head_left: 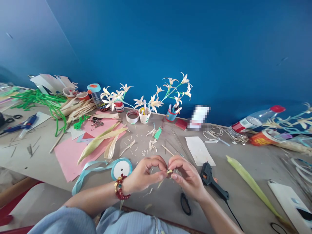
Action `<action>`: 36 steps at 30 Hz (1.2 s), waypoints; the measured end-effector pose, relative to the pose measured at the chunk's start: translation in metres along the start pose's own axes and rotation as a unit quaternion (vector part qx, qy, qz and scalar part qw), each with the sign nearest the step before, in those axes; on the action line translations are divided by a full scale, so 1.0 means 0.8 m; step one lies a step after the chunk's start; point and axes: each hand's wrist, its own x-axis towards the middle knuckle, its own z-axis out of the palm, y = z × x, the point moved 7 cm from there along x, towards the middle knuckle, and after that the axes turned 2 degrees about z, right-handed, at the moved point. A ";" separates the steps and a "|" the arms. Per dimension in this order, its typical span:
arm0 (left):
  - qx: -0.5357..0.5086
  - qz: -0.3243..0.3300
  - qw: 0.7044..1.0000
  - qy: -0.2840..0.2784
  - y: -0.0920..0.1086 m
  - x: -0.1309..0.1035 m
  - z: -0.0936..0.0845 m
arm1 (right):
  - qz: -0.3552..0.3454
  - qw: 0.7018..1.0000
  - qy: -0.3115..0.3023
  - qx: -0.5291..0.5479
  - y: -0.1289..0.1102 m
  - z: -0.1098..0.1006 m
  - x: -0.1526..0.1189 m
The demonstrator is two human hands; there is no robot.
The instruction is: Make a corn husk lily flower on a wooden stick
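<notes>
My left hand (143, 171) and my right hand (186, 178) meet above the front of the table. Their fingertips are pinched together on a small pale yellow piece of corn husk (169, 171), most of it hidden by the fingers. Just left of my left hand lies a spool of light blue ribbon (122, 169) with a loose tail. A black hot glue gun (211, 182) rests to the right of my right hand. Husk scraps and small husk flowers (153, 144) lie beyond my hands. Below them shows a black scissor handle (185, 204).
Husk flower stems stand in a white cup (144, 116) near the blue wall. Pink paper (70, 156) with husks lies left, beside green wires (36, 97). A long green husk (253, 185), a white phone (290, 201) and a plastic bottle (253, 122) are on the right.
</notes>
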 end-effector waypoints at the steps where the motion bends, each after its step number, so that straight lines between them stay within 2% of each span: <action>1: -0.011 -0.004 1.000 0.000 -0.002 0.000 0.001 | -0.005 1.000 0.005 -0.004 -0.002 0.000 0.001; 9: -0.167 -0.087 0.982 0.017 -0.020 -0.002 0.008 | -0.004 1.000 0.031 0.006 -0.005 0.003 0.003; 15: -0.217 -0.118 0.968 0.037 -0.026 -0.004 0.010 | 0.047 0.997 0.054 0.040 -0.001 0.007 0.000; 18: -0.226 -0.135 0.963 0.055 -0.033 -0.006 0.009 | 0.049 0.995 0.074 0.034 -0.002 0.005 -0.002; 21: -0.223 -0.136 0.963 0.072 -0.041 -0.011 0.005 | 0.020 0.995 0.098 -0.013 -0.013 -0.004 -0.006; 24: -0.221 -0.143 0.960 0.092 -0.053 -0.018 -0.001 | -0.027 0.991 0.112 -0.064 -0.037 -0.018 -0.010; 29: -0.217 -0.156 0.954 0.133 -0.067 -0.032 -0.023 | -0.066 0.979 0.184 -0.061 -0.070 -0.064 -0.012; 32: -0.232 -0.138 0.946 0.181 -0.070 -0.040 -0.046 | -0.038 0.975 0.199 -0.092 -0.055 -0.077 -0.004; 36: -0.259 -0.110 0.929 0.240 -0.071 -0.052 -0.070 | 0.046 0.979 0.135 -0.143 0.008 -0.054 0.010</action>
